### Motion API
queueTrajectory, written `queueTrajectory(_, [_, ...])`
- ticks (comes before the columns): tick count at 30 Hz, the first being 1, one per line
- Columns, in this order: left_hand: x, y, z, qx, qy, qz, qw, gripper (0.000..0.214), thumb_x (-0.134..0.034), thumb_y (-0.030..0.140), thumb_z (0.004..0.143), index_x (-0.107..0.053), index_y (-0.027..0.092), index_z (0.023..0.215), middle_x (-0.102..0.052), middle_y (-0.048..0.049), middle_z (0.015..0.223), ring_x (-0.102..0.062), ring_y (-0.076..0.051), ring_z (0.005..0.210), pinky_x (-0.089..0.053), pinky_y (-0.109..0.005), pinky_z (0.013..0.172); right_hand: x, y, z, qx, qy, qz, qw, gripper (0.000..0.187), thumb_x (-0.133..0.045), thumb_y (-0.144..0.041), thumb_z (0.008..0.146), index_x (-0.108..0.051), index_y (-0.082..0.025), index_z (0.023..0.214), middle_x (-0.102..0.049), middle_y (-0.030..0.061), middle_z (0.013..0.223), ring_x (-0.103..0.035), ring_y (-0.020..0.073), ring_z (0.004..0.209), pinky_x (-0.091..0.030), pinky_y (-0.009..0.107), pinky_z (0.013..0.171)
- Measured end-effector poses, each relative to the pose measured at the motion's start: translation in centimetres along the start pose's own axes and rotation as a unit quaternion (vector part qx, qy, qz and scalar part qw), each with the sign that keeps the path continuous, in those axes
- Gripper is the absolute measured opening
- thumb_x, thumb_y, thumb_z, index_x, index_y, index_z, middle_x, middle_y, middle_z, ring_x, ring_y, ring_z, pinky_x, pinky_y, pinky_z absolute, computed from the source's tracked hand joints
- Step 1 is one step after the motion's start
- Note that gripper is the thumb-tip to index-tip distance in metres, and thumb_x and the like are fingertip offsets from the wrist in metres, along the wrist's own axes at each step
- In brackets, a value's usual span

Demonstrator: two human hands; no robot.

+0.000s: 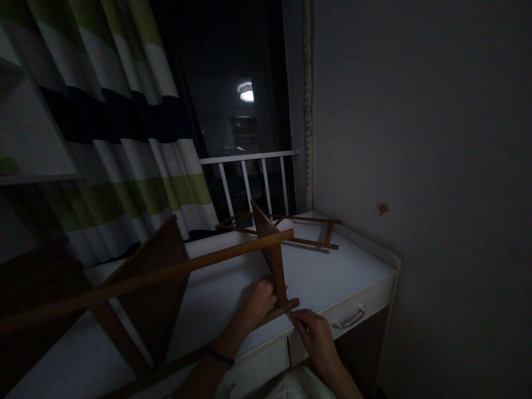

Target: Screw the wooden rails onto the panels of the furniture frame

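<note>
A brown wooden shelf unit [233,252] lies on its side across the white desk, its flat boards standing up between two long rails. My left hand [261,298], a dark band at its wrist, is closed at the lower corner of the frame, against the short end crosspiece [279,274]. Just right of it, my right hand [315,333] pinches thumb and forefinger together at the end of the lower rail [294,303]. Whatever lies between those fingertips is too small and dark to name.
A second slim wooden frame [331,234] lies at the back of the white desk [332,271]. The desk has a drawer with a handle [349,318]. Behind are a white railing [249,157], a dark window and a striped curtain [137,122]. A wall rises at right.
</note>
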State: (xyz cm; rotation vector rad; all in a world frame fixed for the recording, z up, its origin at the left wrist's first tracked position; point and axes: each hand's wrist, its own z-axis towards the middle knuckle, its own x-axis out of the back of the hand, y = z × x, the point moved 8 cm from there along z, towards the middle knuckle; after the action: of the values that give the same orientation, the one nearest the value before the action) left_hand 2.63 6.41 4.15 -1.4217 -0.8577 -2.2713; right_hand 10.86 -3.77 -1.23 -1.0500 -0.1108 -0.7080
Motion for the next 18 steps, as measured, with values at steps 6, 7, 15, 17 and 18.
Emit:
queueTrajectory(6, [-0.14, 0.34, -0.06, -0.016, -0.013, 0.014, 1.000, 0.025, -0.040, 0.027, 0.086, -0.060, 0.015, 0.093, -0.063, -0.0112, 0.097, -0.058, -0.022, 0.092, -0.042, -0.029, 0.083, 0.11, -0.20, 0.12, -0.011, -0.009, 0.001, 1.000, 0.024, -0.045, -0.022, 0.084, -0.068, -0.018, 0.083, -0.067, 0.0075, 0.085, -0.062, 0.0192, 0.077, -0.047, 0.028, 0.071])
queueTrajectory(7, [-0.17, 0.30, -0.03, -0.016, -0.016, 0.018, 1.000, 0.024, -0.041, 0.027, 0.085, -0.060, 0.014, 0.094, -0.062, -0.0119, 0.097, -0.058, -0.023, 0.092, -0.042, -0.030, 0.083, 0.10, -0.22, 0.17, -0.013, -0.014, -0.002, 1.000, 0.024, -0.045, -0.021, 0.084, -0.068, -0.018, 0.083, -0.067, 0.0073, 0.085, -0.062, 0.0192, 0.077, -0.047, 0.029, 0.072])
queueTrajectory(15, [-0.28, -0.10, -0.05, -0.014, -0.020, 0.023, 0.999, 0.023, -0.043, 0.024, 0.083, -0.057, 0.013, 0.098, -0.059, -0.0129, 0.102, -0.054, -0.024, 0.097, -0.040, -0.034, 0.088, -0.05, 0.06, 0.66, -0.018, -0.048, -0.041, 0.998, 0.025, -0.043, -0.015, 0.081, -0.068, -0.018, 0.083, -0.067, 0.0066, 0.084, -0.062, 0.0193, 0.077, -0.046, 0.029, 0.073])
queueTrajectory(17, [-0.45, -0.30, -0.08, -0.011, -0.022, 0.013, 1.000, 0.022, -0.044, 0.023, 0.083, -0.056, 0.014, 0.098, -0.059, -0.0115, 0.102, -0.055, -0.023, 0.096, -0.041, -0.032, 0.088, -0.06, 0.04, 0.81, -0.016, -0.058, -0.061, 0.996, 0.025, -0.043, -0.016, 0.082, -0.068, -0.019, 0.081, -0.067, 0.0063, 0.084, -0.062, 0.0191, 0.077, -0.046, 0.029, 0.072])
queueTrajectory(18, [-0.54, -0.40, -0.09, -0.010, -0.023, 0.007, 1.000, 0.021, -0.044, 0.021, 0.082, -0.056, 0.014, 0.098, -0.059, -0.0107, 0.101, -0.055, -0.022, 0.096, -0.041, -0.031, 0.088, -0.07, 0.00, 0.89, -0.017, -0.063, -0.069, 0.995, 0.025, -0.043, -0.016, 0.082, -0.068, -0.019, 0.081, -0.067, 0.0062, 0.084, -0.062, 0.0190, 0.076, -0.046, 0.028, 0.072])
